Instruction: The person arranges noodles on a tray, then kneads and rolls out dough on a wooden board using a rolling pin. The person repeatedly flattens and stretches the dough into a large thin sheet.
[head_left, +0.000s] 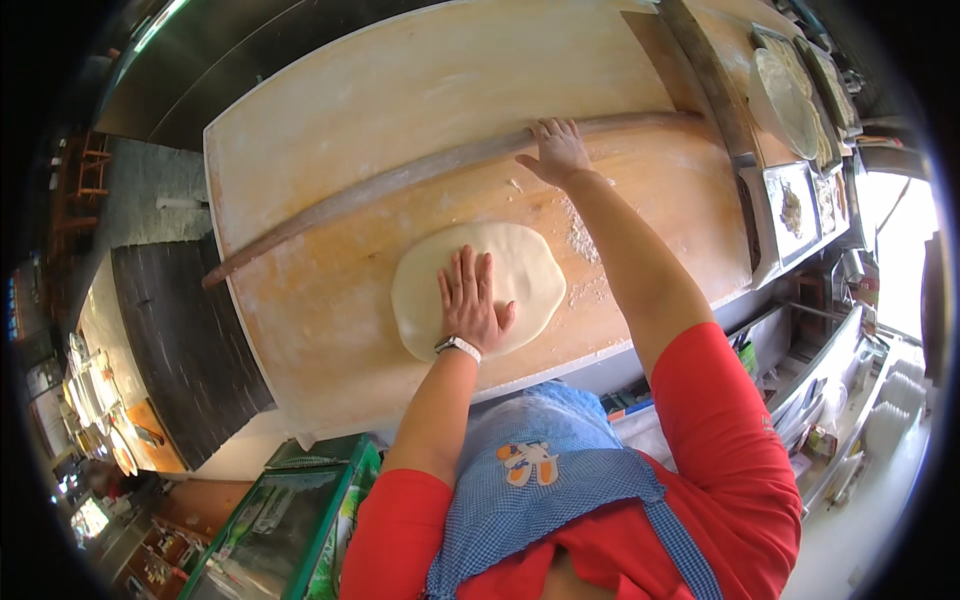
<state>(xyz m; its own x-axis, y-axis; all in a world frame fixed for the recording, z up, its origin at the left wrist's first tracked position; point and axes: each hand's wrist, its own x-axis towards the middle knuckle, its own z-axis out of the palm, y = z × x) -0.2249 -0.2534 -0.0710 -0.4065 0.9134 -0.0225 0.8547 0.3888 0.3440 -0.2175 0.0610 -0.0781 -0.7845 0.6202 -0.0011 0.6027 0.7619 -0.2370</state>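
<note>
A pale, flattened round of dough (535, 270) lies on a large wooden board (420, 80), toward its near side. My left hand (475, 305) is pressed flat on the dough with its fingers stretched out. Beyond the dough, a long thin wooden rolling pin (400, 172) runs across the board, its left end sticking out past the edge. Higher up and to the right, my right hand (558, 155) rests on the pin; its fingers reach over the wood and the thumb is spread away. The palm hides part of the pin.
Loose flour (582, 238) is scattered right of the dough. At the far right stand a white bowl (780, 100) and a white tray (790, 210) with bits of food. A green-framed glass case (290, 520) stands below the board's left corner. Shelves hold stacked white dishes (900, 400).
</note>
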